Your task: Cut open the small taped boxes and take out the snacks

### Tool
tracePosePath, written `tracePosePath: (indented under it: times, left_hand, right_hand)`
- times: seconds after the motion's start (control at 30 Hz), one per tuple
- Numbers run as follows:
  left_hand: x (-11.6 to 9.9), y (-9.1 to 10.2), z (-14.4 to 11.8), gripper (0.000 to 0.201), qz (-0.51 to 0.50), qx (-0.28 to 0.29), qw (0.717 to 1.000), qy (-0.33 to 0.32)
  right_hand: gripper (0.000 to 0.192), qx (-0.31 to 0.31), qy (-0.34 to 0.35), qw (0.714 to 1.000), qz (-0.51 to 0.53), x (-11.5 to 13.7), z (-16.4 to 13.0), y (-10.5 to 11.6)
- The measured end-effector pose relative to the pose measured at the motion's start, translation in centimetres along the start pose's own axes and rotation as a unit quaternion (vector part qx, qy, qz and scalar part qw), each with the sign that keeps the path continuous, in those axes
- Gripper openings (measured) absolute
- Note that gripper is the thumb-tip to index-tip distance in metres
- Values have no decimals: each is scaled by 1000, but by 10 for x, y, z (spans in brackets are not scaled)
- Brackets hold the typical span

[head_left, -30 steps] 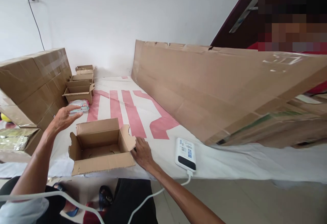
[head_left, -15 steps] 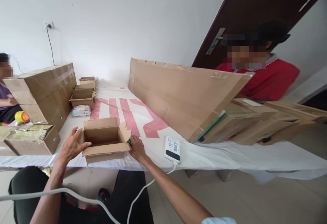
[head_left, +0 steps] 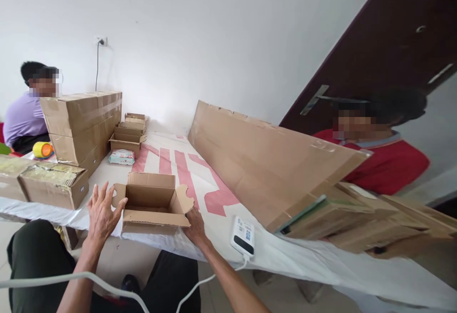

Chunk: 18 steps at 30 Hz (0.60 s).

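- The open box (head_left: 152, 203) sits at the tabletop's (head_left: 214, 180) near edge, between both hands.
- Left hand (head_left: 102, 210), at the box's 9 o'clock: grip spread open, fingers at the side flap.
- Right hand (head_left: 194, 225), at 4 o'clock: touches the front corner; grip unclear.
- Power bank (head_left: 243, 234) at 3 o'clock.

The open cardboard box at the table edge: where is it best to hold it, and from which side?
Probably grip the open cardboard box by its two short side walls, coming from left and right. Its top is open, the flaps stick outward, and the left hand and right hand already flank those sides.
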<state>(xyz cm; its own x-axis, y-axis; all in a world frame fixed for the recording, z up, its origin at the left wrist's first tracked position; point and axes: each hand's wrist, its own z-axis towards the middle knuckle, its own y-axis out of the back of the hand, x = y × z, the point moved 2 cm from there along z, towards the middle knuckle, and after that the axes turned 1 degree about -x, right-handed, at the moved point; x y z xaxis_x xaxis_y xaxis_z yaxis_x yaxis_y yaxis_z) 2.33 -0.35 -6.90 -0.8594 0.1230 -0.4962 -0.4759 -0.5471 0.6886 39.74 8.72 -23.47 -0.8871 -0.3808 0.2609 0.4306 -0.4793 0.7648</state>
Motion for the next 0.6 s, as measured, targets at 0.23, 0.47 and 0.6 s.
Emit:
tracePosePath:
  times: [0.23,0.47,0.6]
  left_hand:
    - [-32,18,-27,89,-82,114,986,-85]
    - [-29,1,-34,111,-185,103,976,49]
    - [-18,-18,-47,124,-239,64,960,133]
  right_hand:
    - [38,16,15,999,27,-6,-10,3]
    - [38,25,-11,998,48,-4,-8,7]
    - [39,24,-33,998,46,1,-10,11]
